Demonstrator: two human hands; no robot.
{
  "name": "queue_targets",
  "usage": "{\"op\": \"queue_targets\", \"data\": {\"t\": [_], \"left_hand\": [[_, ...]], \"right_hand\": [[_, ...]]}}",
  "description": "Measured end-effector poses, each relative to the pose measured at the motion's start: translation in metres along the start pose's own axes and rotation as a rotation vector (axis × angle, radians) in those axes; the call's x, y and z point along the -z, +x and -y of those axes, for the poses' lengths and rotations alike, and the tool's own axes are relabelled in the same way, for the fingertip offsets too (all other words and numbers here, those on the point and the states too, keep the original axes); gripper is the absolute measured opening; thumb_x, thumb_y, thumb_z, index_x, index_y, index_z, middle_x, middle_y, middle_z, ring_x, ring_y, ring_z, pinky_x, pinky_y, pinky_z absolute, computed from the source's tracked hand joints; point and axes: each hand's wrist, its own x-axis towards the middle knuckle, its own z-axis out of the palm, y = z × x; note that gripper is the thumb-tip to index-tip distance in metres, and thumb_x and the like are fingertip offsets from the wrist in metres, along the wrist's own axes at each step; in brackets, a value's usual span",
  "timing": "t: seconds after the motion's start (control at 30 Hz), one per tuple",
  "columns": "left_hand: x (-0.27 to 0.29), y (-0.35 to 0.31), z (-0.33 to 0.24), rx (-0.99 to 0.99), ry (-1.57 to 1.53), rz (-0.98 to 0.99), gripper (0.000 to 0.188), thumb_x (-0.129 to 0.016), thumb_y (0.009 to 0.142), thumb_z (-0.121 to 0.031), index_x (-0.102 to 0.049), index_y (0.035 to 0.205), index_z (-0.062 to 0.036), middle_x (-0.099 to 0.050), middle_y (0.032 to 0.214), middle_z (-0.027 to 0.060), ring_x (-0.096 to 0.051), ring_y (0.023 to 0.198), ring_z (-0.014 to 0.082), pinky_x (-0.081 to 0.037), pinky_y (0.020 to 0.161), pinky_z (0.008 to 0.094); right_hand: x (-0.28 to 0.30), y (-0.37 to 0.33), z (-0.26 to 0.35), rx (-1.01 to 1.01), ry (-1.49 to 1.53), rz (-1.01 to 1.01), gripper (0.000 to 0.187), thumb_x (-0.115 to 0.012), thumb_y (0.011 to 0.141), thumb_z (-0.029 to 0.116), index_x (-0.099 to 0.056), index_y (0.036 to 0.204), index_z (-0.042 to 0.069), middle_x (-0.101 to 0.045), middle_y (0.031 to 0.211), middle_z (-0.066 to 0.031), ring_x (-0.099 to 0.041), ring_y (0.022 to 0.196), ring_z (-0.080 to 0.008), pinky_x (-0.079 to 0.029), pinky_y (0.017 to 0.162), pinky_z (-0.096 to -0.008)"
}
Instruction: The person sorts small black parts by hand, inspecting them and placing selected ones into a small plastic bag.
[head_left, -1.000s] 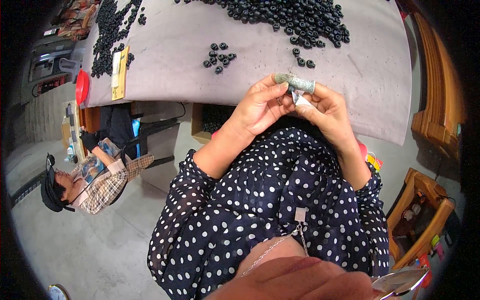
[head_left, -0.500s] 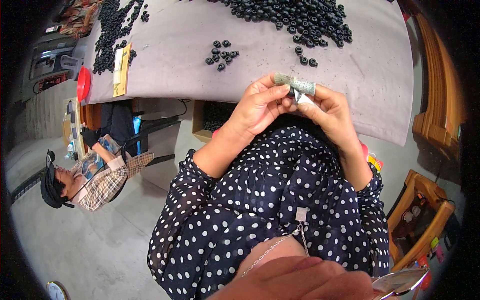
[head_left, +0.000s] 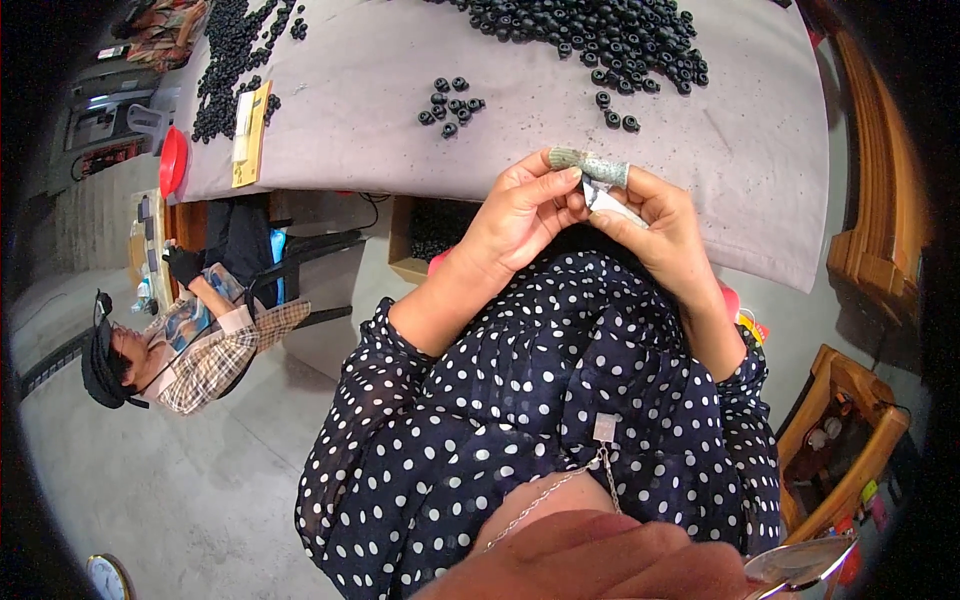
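Note:
My left hand (head_left: 520, 212) and my right hand (head_left: 662, 215) meet above my lap at the table's near edge. Greyish-green wraps cover both index fingertips, which touch or nearly touch. Pinched in my right hand is a slim white tool (head_left: 617, 205) with a shiny pointed end like a small blade, aimed at my left fingertips. The left thumb and fingers press together on a small black piece (head_left: 584, 187), mostly hidden by them. Beyond my hands lies a small cluster of round black ring-like parts (head_left: 457, 104) on the cloth.
A large heap of black parts (head_left: 600, 40) covers the far side of the cloth-covered table (head_left: 350, 130); another pile (head_left: 228, 60) lies far left. Nearby are a yellow strip (head_left: 256, 140) and a red dish (head_left: 173, 162). A seated co-worker (head_left: 200, 340) is at left; a wooden stool (head_left: 845, 440) stands right.
The white tool has turned slightly, and more of its length shows beside my right thumb. The small black piece is less visible. My hands have hardly moved.

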Motion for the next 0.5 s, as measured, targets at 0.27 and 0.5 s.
{"op": "queue_targets", "data": {"t": [0.27, 0.5], "left_hand": [[-0.0019, -0.0013, 0.0009, 0.016, -0.048, -0.043, 0.011, -0.057, 0.085, -0.005, -0.057, 0.095, -0.0033, -0.06, 0.078, 0.0048, -0.058, 0.068, 0.0123, -0.052, 0.068, 0.0272], [0.0018, -0.0006, 0.0005, 0.09, -0.154, 0.005, 0.014, -0.055, 0.086, -0.009, -0.055, 0.098, -0.0033, -0.058, 0.083, 0.004, -0.056, 0.069, 0.0106, -0.051, 0.071, 0.0293]], "right_hand": [[0.0005, 0.0012, -0.002, -0.001, 0.068, 0.015, 0.03, -0.06, 0.083, 0.004, -0.054, 0.111, -0.003, -0.062, 0.096, -0.0045, -0.057, 0.088, -0.0086, -0.045, 0.079, -0.0221], [-0.0012, 0.0003, 0.0004, -0.013, 0.073, 0.022, 0.032, -0.06, 0.082, 0.003, -0.053, 0.113, -0.004, -0.063, 0.097, -0.0063, -0.058, 0.09, -0.0101, -0.045, 0.082, -0.0228]]}}
